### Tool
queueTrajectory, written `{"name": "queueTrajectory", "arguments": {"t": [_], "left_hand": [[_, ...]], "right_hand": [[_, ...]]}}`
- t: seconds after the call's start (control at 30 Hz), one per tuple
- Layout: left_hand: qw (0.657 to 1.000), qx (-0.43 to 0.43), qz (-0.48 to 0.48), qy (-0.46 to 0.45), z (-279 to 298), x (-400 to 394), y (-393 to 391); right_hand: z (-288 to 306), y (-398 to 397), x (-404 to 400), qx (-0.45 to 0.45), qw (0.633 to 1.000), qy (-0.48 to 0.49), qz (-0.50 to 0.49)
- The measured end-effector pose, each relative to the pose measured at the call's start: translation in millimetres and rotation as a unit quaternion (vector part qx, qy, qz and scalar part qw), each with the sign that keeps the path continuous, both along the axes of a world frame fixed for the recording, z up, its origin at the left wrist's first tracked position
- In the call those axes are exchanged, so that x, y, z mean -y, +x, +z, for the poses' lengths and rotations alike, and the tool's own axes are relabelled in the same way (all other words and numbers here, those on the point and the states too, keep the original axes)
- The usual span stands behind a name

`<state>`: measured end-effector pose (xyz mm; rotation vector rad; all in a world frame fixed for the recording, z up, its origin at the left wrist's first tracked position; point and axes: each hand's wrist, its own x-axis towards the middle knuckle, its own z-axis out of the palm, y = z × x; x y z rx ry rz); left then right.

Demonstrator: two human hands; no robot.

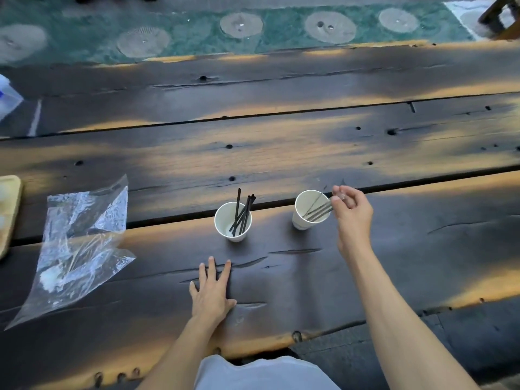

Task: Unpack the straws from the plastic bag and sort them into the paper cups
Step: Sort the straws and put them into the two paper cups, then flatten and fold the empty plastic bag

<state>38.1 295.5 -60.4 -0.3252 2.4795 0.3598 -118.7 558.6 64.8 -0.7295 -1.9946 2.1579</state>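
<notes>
1. At the far left the clear plastic bag (76, 246) lies crumpled and flat on the dark wooden table (281, 153); I cannot tell whether any straw is left inside.
2. The left hand (211, 294) rests palm down on the planks, fingers spread, holding nothing.
3. The left paper cup (233, 221) stands upright with black straws (241, 213) in it, their long axes near vertical, tips leaning up and slightly right over the rim.
4. The right paper cup (311, 209) holds clear straws (319, 211) lying steeply slanted, lower ends at the cup's bottom left, upper ends over the right rim.
5. The right hand (351, 212) pinches those upper ends between thumb and fingertips.
6. My worry: this light cup looks tilted already, and a sideways pull on the slanted straws could tip it over or flick them out.
</notes>
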Motion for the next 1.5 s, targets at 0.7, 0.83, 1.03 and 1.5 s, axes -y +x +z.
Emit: {"name": "queueTrajectory", "arguments": {"t": [0.7, 0.83, 1.03, 1.5], "left_hand": [[0.261, -0.197, 0.749, 0.577, 39.7, 195.3, 50.1], [0.265, -0.200, 0.760, 0.559, 34.0, 228.0, 47.3], [0.332, -0.176, 0.768, 0.519, 30.4, 241.5, 46.0], [0.435, -0.124, 0.753, 0.478, 14.5, 241.0, 76.7]], "right_hand": [[-54.3, 119.2, 220.3, 0.343, 0.912, -0.101, 0.202], [-49.8, 117.1, 289.7, 0.311, 0.895, -0.076, 0.310], [-62.1, 105.9, 346.6, 0.296, 0.894, -0.020, 0.336], [-94.9, 106.9, 288.8, 0.332, 0.893, 0.043, 0.300]]}}
